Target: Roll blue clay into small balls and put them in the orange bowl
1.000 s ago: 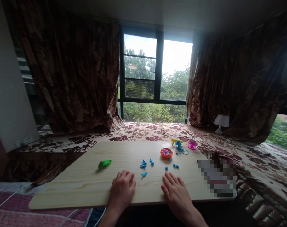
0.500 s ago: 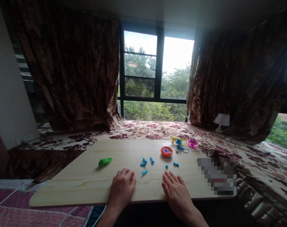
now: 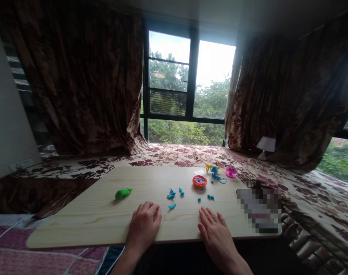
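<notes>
My left hand (image 3: 144, 222) rests on the pale wooden table (image 3: 88, 221) with its fingers curled under; anything inside them is hidden. My right hand (image 3: 216, 231) lies flat, palm down, near the table's front edge, fingers stretched out and holding nothing. Between and beyond the hands are several small blue clay-like pieces (image 3: 170, 196), with one blue strip (image 3: 172, 206) closest to me. A small blue ball (image 3: 199, 199) and a blue lump (image 3: 211, 197) are just past my right fingertips. Left of my left hand lies a green tapered object (image 3: 123, 193).
An orange dish (image 3: 199, 186) of pink and blue balls stands farther back. Behind it are a blue mushroom-shaped figure (image 3: 214, 172), a yellow figure (image 3: 209, 167) and a pink stand (image 3: 231, 172). A pixelated area covers the table's right side. A small lamp (image 3: 266, 145) stands beyond.
The view has shifted slightly, so the table and its objects appear farther left. My right hand sits a little farther right and nearer me relative to the blue ball. My left hand keeps its curled pose.
</notes>
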Available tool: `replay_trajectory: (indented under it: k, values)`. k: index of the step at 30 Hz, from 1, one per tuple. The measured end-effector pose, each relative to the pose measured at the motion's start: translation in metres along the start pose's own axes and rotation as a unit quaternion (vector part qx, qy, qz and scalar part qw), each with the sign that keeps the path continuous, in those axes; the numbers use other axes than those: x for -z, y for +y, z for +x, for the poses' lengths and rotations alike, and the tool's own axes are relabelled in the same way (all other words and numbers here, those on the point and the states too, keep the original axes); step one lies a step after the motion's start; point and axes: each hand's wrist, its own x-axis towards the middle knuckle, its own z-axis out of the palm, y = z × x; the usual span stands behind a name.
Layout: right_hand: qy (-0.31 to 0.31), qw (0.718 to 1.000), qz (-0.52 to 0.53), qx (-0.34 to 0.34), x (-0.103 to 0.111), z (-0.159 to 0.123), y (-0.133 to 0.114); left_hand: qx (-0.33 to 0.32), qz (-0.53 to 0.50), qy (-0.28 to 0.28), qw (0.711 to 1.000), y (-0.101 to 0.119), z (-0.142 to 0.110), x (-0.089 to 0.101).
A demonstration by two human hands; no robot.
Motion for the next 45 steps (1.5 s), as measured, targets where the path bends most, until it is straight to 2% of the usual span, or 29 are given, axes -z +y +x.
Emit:
replay_trajectory:
  k: [2,5,9,11,13,16,20,24,29,33,40,43,45]
  values:
    - [-0.002,1.000,-0.009,0.008,-0.002,-0.014,0.003,0.004,-0.001,-0.001,1.000,-0.001,-0.001,-0.001]
    - [-0.009,0.999,-0.008,0.032,-0.004,-0.027,-0.009,0.007,0.000,-0.007,1.000,-0.001,-0.001,-0.003]
    - [-0.016,0.999,0.008,0.029,-0.004,-0.003,-0.021,0.003,0.005,-0.009,1.000,0.000,-0.001,-0.002]
    - [-0.018,1.000,0.009,0.007,-0.003,0.011,-0.014,0.000,0.006,-0.005,1.000,0.001,0.000,-0.001]
    - [-0.013,1.000,0.001,-0.011,-0.003,0.013,-0.003,0.000,0.006,0.000,1.000,0.001,0.000,0.000]
    - [0.002,1.000,-0.019,-0.002,-0.005,-0.009,0.007,0.003,0.003,0.001,1.000,0.000,-0.002,-0.001]
    - [0.011,0.999,-0.022,0.036,-0.004,-0.030,-0.008,0.009,0.000,-0.005,1.000,-0.001,-0.003,-0.003]
    - [0.008,0.998,-0.003,0.060,0.003,-0.006,-0.019,0.007,0.002,-0.006,1.000,0.001,-0.002,0.000]
    - [0.023,0.999,-0.026,0.027,0.016,0.012,0.003,0.006,0.004,-0.001,1.000,0.002,-0.002,0.001]
    - [0.018,0.998,-0.027,0.046,0.022,0.022,0.004,0.009,0.001,-0.005,1.000,0.001,-0.003,0.000]
    - [0.031,0.998,-0.041,0.047,0.021,0.092,0.004,0.004,-0.001,0.000,1.000,0.002,-0.003,0.003]
    - [0.026,0.997,-0.038,0.066,0.024,0.098,0.001,0.007,-0.004,0.002,1.000,0.002,-0.003,0.003]
    - [0.021,0.995,-0.026,0.090,0.024,0.094,-0.011,0.011,-0.006,0.001,1.000,0.001,-0.003,0.001]
